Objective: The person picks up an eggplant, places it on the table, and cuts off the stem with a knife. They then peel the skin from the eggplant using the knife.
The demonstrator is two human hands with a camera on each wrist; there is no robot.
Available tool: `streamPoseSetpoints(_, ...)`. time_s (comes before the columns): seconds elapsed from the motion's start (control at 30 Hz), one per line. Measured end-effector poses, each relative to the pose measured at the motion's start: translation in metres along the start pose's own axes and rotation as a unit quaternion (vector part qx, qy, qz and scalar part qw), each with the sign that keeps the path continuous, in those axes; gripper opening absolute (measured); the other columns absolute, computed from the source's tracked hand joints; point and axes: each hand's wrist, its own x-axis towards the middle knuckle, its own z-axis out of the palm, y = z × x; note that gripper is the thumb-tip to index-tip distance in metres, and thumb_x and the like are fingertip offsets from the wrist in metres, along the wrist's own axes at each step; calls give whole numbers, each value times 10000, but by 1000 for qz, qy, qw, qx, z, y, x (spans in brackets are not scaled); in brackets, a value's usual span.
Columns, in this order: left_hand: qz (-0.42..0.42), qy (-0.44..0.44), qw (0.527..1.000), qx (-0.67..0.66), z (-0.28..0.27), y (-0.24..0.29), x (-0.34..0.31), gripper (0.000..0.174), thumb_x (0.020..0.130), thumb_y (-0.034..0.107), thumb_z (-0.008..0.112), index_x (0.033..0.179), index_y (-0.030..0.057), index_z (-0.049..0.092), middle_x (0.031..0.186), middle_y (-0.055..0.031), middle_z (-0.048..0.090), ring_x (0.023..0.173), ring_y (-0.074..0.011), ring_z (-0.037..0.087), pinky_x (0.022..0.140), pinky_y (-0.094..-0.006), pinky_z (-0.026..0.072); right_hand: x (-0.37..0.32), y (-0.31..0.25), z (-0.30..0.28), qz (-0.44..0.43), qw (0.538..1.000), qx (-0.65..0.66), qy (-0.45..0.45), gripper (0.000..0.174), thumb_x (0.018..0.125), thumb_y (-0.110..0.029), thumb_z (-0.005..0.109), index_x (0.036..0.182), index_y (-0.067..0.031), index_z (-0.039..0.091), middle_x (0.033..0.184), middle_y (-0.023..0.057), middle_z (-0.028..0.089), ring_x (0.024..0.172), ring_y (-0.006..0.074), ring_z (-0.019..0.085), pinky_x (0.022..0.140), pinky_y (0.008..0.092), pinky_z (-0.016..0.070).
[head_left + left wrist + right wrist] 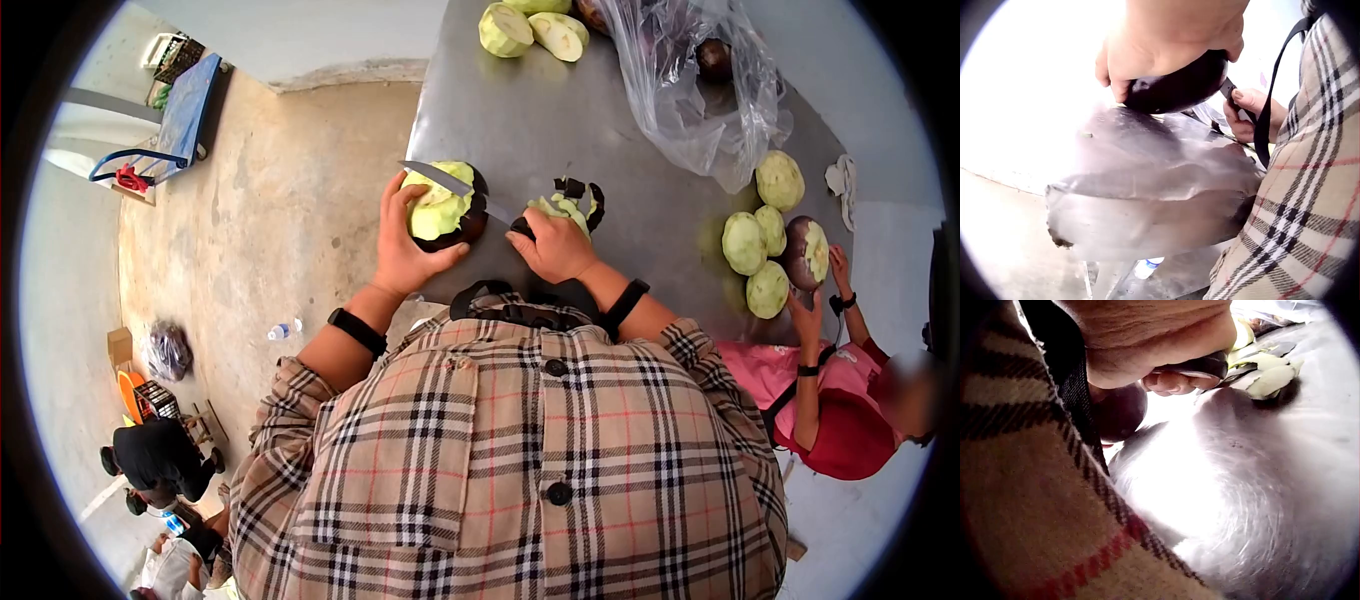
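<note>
My left hand (408, 250) grips a round, dark purple eggplant (433, 216) close over the metal table, thumb at its near side. Pale green flesh shows across its upper face, while dark skin remains around the sides. In the left wrist view, the eggplant (1179, 90) shows its glossy unpeeled side beneath the fingers. My right hand (560, 247) holds a knife by its black handle (1204, 365); the blade (438, 178) lies across the eggplant's peeled face. Cut peels (575, 206), dark and pale green, lie just beyond the right hand.
Peeled eggplants (505, 32) sit at the table's far end beside a clear plastic bag (690, 110) holding dark ones. More peeled eggplants (745, 243) stand at the right, where another person (840, 400) handles a partly peeled one. A blue cart (185, 110) stands far left.
</note>
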Motion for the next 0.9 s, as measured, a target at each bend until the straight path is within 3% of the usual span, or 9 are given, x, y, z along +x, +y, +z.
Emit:
streamPoseSetpoints(0.1,-3,-21,998,-54,-4,-6,1,811,540,315,830,1207,62,443,1349,-248,327,1277,-373,360,1021,-427,353,-1,-2,-2,0,1000,1,-23,328,858,-342,599,823,-30,506,670,188,610,614,405,599,558,481,478)
streamPoseSetpoints(0.2,4,-30,999,16,-10,4,5,805,564,320,815,1228,63,441,1367,-257,296,1278,-382,353,1020,-441,353,1,-7,-3,15,1000,1,-20,332,859,-347,596,829,-28,508,682,192,613,628,404,603,567,483,480)
streamPoseSetpoints(0.3,-87,-27,992,82,-10,36,3,800,587,306,800,1253,62,430,1391,-260,251,1274,-395,350,1015,-444,360,2,-11,-5,29,999,-16,-19,334,861,-351,592,833,-28,510,688,195,614,637,404,605,575,484,481)
streamPoseSetpoints(0.43,-104,21,986,125,5,39,-6,888,625,423,814,1306,32,401,1425,-250,227,1299,-391,318,1054,-448,307,2,-16,-2,42,999,-17,-23,344,866,-363,583,834,-28,508,682,196,612,638,410,603,574,491,478)
streamPoseSetpoints(0.63,-90,44,989,112,7,29,-7,900,622,388,830,1308,8,389,1376,-236,332,1286,-369,338,1052,-418,310,3,-22,-1,33,999,10,-19,354,871,-378,571,824,-35,499,670,200,606,634,418,597,571,498,474)
streamPoseSetpoints(0.73,-65,51,990,114,8,20,-8,903,592,370,841,1289,12,391,1354,-247,329,1245,-387,384,1011,-423,369,4,-24,-1,17,999,25,-23,356,872,-379,571,816,-36,494,666,198,604,628,419,593,569,499,471)
streamPoseSetpoints(0.9,-47,45,993,99,6,15,-10,907,595,350,843,1300,8,386,1360,-239,330,1241,-382,388,1011,-424,369,9,-30,-2,-3,999,37,-36,307,877,-327,587,852,-36,490,683,194,590,664,415,579,574,480,449)
